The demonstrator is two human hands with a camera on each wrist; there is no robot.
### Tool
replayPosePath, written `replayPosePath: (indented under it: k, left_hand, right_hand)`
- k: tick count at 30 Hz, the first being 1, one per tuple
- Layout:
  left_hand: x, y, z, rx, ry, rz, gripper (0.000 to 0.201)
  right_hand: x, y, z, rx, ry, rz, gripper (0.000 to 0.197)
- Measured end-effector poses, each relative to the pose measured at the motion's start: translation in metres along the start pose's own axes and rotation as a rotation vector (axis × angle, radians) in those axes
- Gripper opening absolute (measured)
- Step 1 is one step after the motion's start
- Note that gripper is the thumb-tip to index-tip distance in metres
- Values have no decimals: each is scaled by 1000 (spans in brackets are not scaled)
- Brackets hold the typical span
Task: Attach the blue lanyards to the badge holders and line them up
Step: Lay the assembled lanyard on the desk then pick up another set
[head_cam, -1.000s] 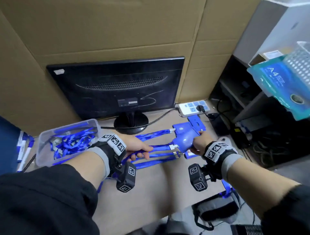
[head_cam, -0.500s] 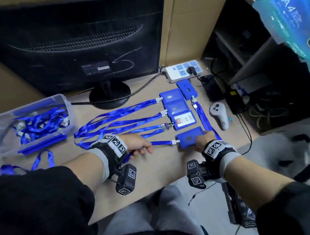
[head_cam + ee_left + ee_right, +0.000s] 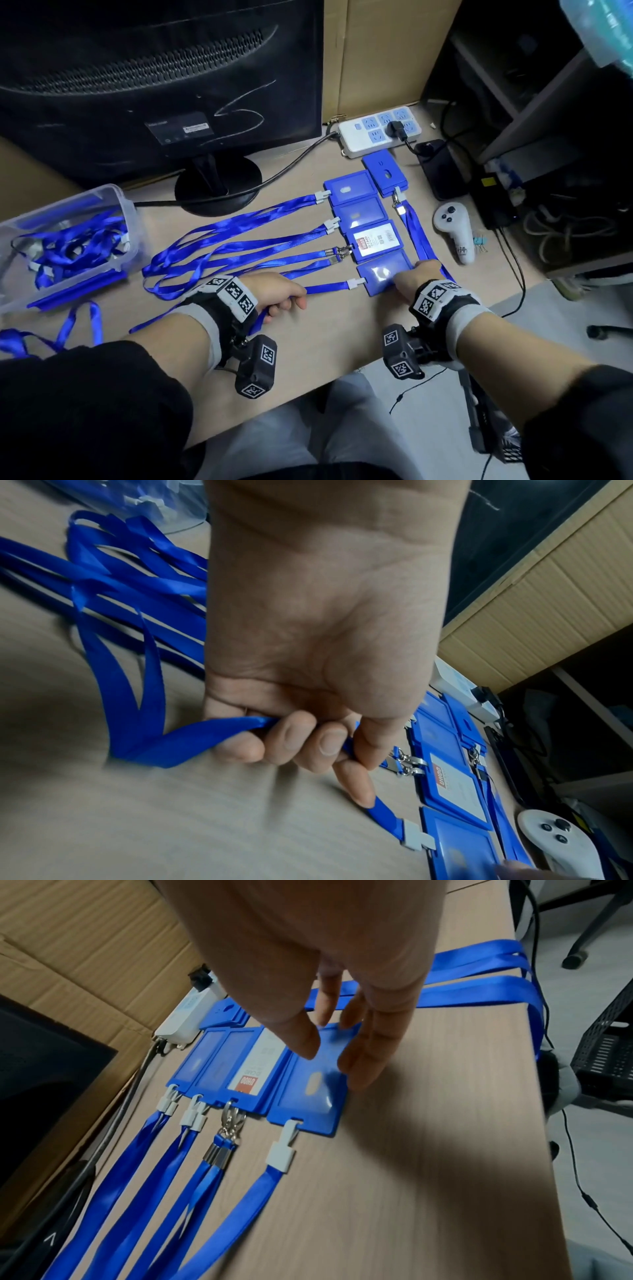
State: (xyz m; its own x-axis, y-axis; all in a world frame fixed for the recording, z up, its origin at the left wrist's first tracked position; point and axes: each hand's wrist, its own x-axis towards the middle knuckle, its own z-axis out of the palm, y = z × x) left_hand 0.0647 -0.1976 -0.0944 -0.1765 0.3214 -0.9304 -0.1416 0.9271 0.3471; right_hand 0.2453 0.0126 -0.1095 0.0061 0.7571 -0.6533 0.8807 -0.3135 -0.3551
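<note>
The left hand [image 3: 308,642] has its grip clamped on the blue lanyard [image 3: 192,739]. The right hand [image 3: 342,974] has its grip apart, straight fingers touching the nearest badge holder [image 3: 308,1091] on the surface [image 3: 428,1177].

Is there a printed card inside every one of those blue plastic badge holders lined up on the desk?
No, only one blue plastic badge holder in the row shows a white printed card; the holder under the right hand looks empty.
</note>
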Motion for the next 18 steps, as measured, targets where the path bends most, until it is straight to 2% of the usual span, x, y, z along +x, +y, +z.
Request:
replayPosePath:
  k: [5,6,8,9,11,13,15,16,18]
  left_hand:
    - [-2,3,1,1,5,-6,27]
    - [-2,4,1,1,9,-7,27]
    - [-2,5,0,-1,13,-11,27]
    - [-1,5,0,-4,12,-13,27]
    - [-1,4,-1,-9,3,-16,26]
    - [-1,2,-2,-18,-7,-20,25]
    - [0,0,-3,-21,-22,-26,23]
    - [0,-2,-4,-12,-37,-34,21]
    - [-2,-5,-7,49,-62,-50,20]
  right_hand:
    - [29,3,28,125,-200,-101,33]
    - [40,7,38,124,-246,-85,34]
    - [52,10,47,94,-329,-67,49]
    - [57,11,50,81,-351,-64,47]
    - [69,13,51,40,-353,-74,21]
    - [55,6,43,52,-325,-108,14]
    - [22,-5,29,24,-316,-128,24]
    - [9,-11,24,-64,-325,-142,22]
    - [-15,-26,13,-52,-327,-159,10]
